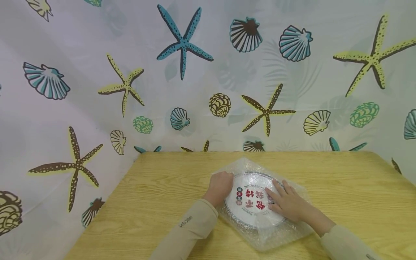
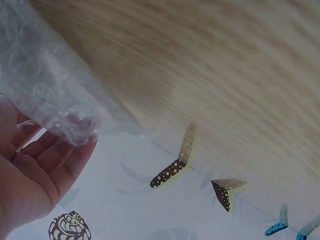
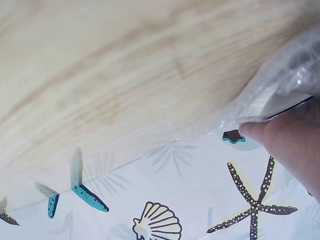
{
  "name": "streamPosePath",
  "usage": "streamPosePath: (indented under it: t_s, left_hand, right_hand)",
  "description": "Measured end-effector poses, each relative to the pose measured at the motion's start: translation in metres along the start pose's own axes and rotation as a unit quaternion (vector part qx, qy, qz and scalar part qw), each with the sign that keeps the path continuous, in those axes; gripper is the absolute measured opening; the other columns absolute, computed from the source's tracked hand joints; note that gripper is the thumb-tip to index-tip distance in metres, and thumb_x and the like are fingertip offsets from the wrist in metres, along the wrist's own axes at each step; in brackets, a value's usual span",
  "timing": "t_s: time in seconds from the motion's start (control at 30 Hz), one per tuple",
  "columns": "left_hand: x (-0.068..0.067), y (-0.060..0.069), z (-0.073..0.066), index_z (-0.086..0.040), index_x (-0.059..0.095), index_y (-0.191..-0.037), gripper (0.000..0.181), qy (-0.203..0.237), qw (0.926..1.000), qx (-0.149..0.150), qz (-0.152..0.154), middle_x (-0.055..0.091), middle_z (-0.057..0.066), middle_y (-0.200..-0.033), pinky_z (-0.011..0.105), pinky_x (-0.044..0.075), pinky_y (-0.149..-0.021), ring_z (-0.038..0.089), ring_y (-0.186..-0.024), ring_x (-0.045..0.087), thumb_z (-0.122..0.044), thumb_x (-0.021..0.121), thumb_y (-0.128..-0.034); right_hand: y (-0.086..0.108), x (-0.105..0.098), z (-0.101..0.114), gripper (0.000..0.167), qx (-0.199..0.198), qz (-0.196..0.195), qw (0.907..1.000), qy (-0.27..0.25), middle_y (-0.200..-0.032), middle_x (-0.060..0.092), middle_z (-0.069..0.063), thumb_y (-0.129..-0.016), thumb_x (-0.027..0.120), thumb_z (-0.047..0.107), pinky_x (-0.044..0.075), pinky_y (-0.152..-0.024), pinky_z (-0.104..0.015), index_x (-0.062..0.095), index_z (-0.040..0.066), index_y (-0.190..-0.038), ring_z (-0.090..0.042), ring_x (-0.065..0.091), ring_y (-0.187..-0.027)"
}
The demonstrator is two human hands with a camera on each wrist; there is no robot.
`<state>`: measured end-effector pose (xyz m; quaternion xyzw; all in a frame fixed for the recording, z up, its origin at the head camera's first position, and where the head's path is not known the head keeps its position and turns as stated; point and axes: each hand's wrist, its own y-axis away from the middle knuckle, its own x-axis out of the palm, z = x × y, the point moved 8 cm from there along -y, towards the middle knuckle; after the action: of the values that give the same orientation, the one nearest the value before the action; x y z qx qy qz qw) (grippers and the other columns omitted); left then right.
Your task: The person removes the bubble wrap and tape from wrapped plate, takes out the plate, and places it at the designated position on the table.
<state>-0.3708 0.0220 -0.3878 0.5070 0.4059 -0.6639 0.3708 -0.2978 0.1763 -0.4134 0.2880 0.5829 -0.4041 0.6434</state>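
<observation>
A round white plate (image 1: 240,184) with a dark patterned rim and red and black characters lies inside clear bubble wrap (image 1: 269,242) on the table. My left hand (image 1: 221,187) grips the wrap at the plate's left edge; in the left wrist view, the fingers of that hand (image 2: 45,165) curl round the edge of the bubble wrap (image 2: 55,80). My right hand (image 1: 289,202) rests with spread fingers on the wrapped plate's right side. Only part of the right hand (image 3: 290,145) shows in the right wrist view, against the wrap (image 3: 270,80).
The wooden table (image 1: 146,195) extends round the wrapped plate on all sides. Behind it and at the left hangs a white curtain (image 1: 201,79) printed with starfish and shells, meeting the table's back edge.
</observation>
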Motion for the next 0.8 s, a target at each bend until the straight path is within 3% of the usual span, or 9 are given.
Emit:
streamPosePath:
  t_s: [0.43, 0.8]
  left_hand:
    - [0.0026, -0.0027, 0.0036, -0.014, 0.066, -0.086, 0.017, 0.007, 0.9999, -0.007, -0.008, 0.059, 0.000, -0.067, 0.021, 0.044, -0.048, 0.009, -0.055, 0.052, -0.021, 0.052, -0.0906]
    - [0.0079, -0.0079, 0.0061, -0.014, 0.065, -0.092, 0.018, 0.019, 0.9989, -0.022, 0.036, 0.059, 0.000, -0.071, 0.021, 0.045, -0.052, 0.009, -0.057, 0.050, -0.024, 0.051, -0.0916]
  right_hand:
    - [-0.0002, 0.0000, -0.0001, 0.051, -0.003, -0.008, 0.9999, 0.005, -0.136, 0.020, -0.035, -0.093, 0.044, 0.033, 0.019, -0.094, -0.063, 0.040, -0.002, -0.131, -0.056, 0.012, -0.121]
    - [-0.0005, 0.0000, -0.0008, 0.052, 0.001, -0.003, 1.0000, 0.003, -0.136, 0.019, -0.034, -0.093, 0.044, 0.033, 0.017, -0.095, -0.063, 0.040, -0.001, -0.132, -0.056, 0.010, -0.122]
